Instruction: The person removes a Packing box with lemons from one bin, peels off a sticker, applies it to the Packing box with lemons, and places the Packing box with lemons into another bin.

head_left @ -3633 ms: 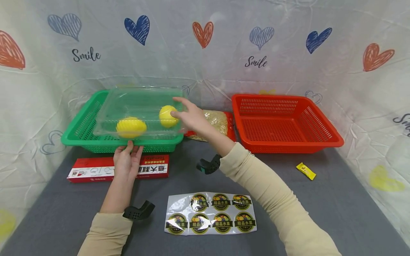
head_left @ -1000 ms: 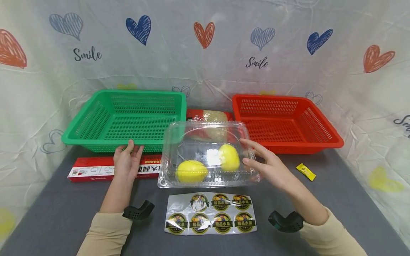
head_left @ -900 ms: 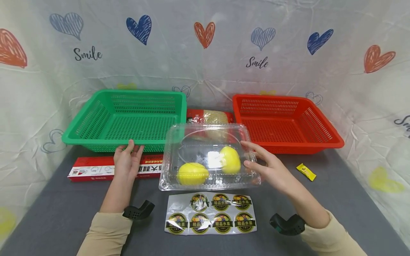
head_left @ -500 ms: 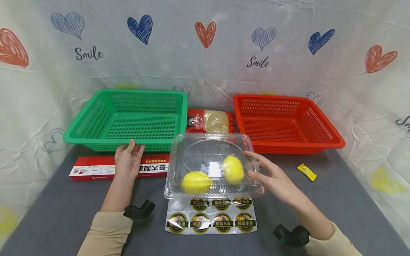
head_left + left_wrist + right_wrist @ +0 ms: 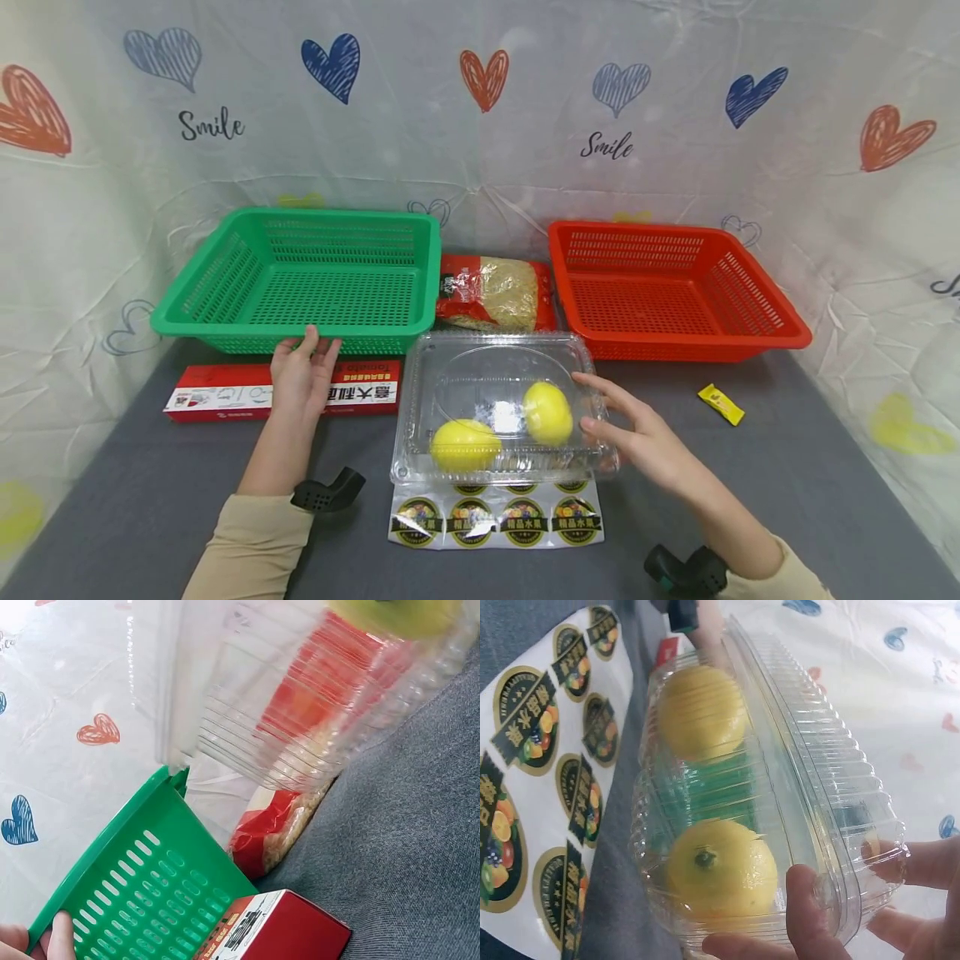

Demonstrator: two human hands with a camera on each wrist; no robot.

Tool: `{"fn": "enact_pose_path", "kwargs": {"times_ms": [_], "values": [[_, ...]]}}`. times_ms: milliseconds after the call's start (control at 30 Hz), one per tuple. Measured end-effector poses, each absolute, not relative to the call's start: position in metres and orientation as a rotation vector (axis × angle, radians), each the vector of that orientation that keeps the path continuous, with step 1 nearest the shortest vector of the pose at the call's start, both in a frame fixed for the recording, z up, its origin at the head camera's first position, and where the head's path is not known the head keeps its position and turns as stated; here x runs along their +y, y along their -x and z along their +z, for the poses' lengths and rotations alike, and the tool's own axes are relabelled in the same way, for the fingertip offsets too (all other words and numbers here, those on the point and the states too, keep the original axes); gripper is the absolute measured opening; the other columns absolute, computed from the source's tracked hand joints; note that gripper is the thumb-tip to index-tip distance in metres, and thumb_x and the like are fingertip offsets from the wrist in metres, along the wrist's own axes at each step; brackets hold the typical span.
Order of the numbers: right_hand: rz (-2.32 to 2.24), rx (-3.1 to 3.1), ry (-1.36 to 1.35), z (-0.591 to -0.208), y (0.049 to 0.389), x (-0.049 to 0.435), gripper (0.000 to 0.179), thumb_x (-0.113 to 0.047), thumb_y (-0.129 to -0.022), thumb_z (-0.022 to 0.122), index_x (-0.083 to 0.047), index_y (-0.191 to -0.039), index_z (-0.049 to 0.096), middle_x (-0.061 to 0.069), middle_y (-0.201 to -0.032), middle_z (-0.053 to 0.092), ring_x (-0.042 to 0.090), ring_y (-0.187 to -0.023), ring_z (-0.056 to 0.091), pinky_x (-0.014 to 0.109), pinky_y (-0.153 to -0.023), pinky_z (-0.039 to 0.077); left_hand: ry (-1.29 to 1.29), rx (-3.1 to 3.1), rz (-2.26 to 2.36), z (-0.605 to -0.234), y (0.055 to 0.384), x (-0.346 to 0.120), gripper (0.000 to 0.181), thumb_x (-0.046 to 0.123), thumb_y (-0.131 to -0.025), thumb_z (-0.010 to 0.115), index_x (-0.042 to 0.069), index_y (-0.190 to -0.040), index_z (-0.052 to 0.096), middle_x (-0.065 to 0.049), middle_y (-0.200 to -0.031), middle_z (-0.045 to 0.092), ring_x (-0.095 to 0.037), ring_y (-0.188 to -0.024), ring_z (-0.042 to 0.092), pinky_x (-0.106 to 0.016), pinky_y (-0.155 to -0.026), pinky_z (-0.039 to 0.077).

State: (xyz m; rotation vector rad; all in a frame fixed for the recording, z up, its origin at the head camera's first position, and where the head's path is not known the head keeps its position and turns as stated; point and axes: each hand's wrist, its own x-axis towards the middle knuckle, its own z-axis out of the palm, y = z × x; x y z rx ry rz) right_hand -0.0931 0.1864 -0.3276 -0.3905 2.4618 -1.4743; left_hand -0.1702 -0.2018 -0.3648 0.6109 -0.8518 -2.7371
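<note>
My right hand (image 5: 637, 429) grips the right end of a clear plastic clamshell box (image 5: 450, 358), thumb and fingers about its edge in the right wrist view. Inside lie two yellow lemons, one lemon (image 5: 466, 445) front left and the other lemon (image 5: 547, 413) to the right. The lid is down, and the box overlaps the upper part of a sticker sheet (image 5: 497, 537) in the head view. My left hand (image 5: 302, 379) holds the front rim of the green basket (image 5: 217, 327), its thumb on top and its fingers below.
A red box (image 5: 225, 392) lies before the green basket. Behind the clamshell, a red-and-clear bag (image 5: 506, 292) sits between the green basket and a red basket (image 5: 690, 342). A small yellow packet (image 5: 722, 404) lies at the right. The patterned curtain (image 5: 420, 100) hangs behind everything.
My right hand has carried the clamshell with the lemons from over the green basket rightward and toward me, down to the sticker sheet. My left hand has stayed on the basket rim.
</note>
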Motion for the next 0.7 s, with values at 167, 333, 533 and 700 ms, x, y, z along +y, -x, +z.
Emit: {"fn": "enact_pose_path", "kwargs": {"times_ms": [167, 333, 533, 700], "values": [[-1.471, 2.448, 0.369, -0.334, 0.094, 0.185, 0.052, -0.018, -0.091, 0.055, -0.018, -0.14, 0.036, 0.021, -0.14, 0.031, 0.044, -0.117, 0.041, 0.04, -0.062, 0.052, -0.597, -0.857, -2.733, -0.366, 0.171, -0.201, 0.022, 0.009, -0.089, 0.054, 0.011, -0.096, 0.034, -0.004, -0.109, 0.039, -0.014, -0.091, 0.049, -0.028, -0.084, 0.048], [-1.494, 2.403, 0.319, -0.34, 0.099, 0.183, 0.053, -0.017, -0.092, 0.055, -0.017, -0.141, 0.035, 0.027, -0.135, 0.034, 0.037, -0.096, 0.059, 0.038, -0.057, 0.053, -0.602, -0.851, -2.734, -0.366, 0.171, -0.201, 0.021, 0.009, -0.089, 0.054, 0.011, -0.095, 0.034, -0.004, -0.107, 0.039, -0.014, -0.089, 0.049, -0.028, -0.084, 0.048], [-1.532, 2.377, 0.289, -0.346, 0.108, 0.182, 0.053, -0.016, -0.091, 0.055, -0.017, -0.14, 0.035, 0.026, -0.12, 0.044, 0.036, -0.089, 0.058, 0.038, -0.056, 0.053, -0.599, -0.859, -2.735, -0.365, 0.171, -0.201, 0.021, 0.009, -0.089, 0.054, 0.011, -0.095, 0.033, -0.003, -0.107, 0.039, -0.014, -0.09, 0.049, -0.027, -0.083, 0.049], [-1.541, 2.379, 0.271, -0.348, 0.114, 0.182, 0.054, -0.016, -0.091, 0.055, -0.017, -0.141, 0.034, 0.027, -0.119, 0.044, 0.036, -0.09, 0.058, 0.037, -0.057, 0.053, -0.61, -0.88, -2.726, -0.365, 0.171, -0.201, 0.021, 0.01, -0.09, 0.052, 0.012, -0.096, 0.033, -0.003, -0.108, 0.038, -0.014, -0.092, 0.048, -0.028, -0.087, 0.047]]}}
